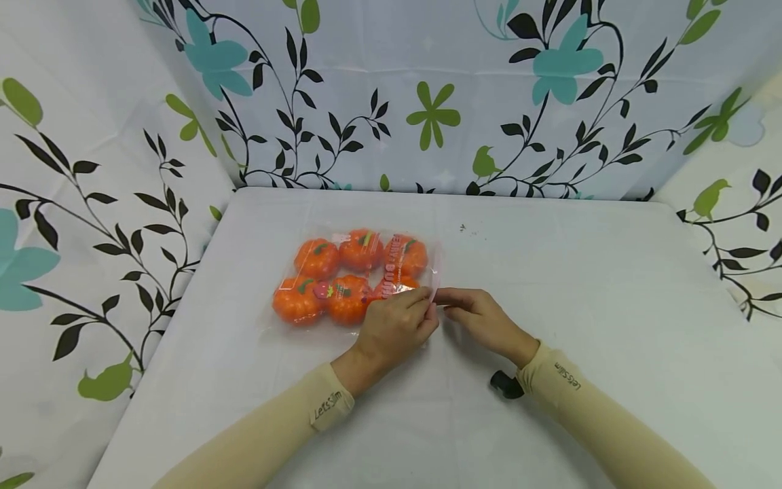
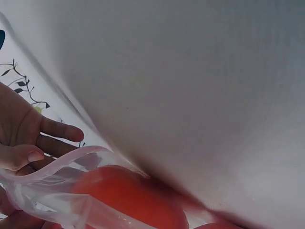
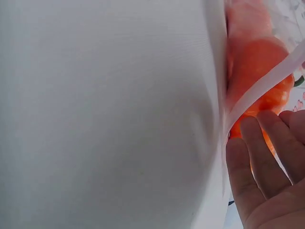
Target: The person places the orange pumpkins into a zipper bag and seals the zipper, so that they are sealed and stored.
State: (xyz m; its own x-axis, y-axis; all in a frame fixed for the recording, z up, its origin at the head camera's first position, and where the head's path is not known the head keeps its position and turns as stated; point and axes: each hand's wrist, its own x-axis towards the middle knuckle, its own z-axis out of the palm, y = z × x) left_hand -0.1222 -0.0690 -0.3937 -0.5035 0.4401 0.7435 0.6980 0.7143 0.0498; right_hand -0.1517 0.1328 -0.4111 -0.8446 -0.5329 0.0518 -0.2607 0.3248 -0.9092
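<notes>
A clear plastic bag (image 1: 305,234) with a pink strip along its opening lies on the table. Inside are several small orange pumpkins (image 1: 316,259) with green stems, in two rows. At the bag's right end, my left hand (image 1: 394,322) pinches the pink-edged rim between thumb and fingers. My right hand (image 1: 482,316) is at the same edge, its fingertips touching or very close to it. In the right wrist view its fingers (image 3: 259,152) are extended beside the pink strip (image 3: 269,78). Part of the front-row pumpkins is hidden behind my left hand.
The white table (image 1: 580,272) stretches on both sides of the bag. A small black object (image 1: 507,385) sits by my right wrist. Floral cloth (image 1: 391,88) hangs behind and at both sides of the table.
</notes>
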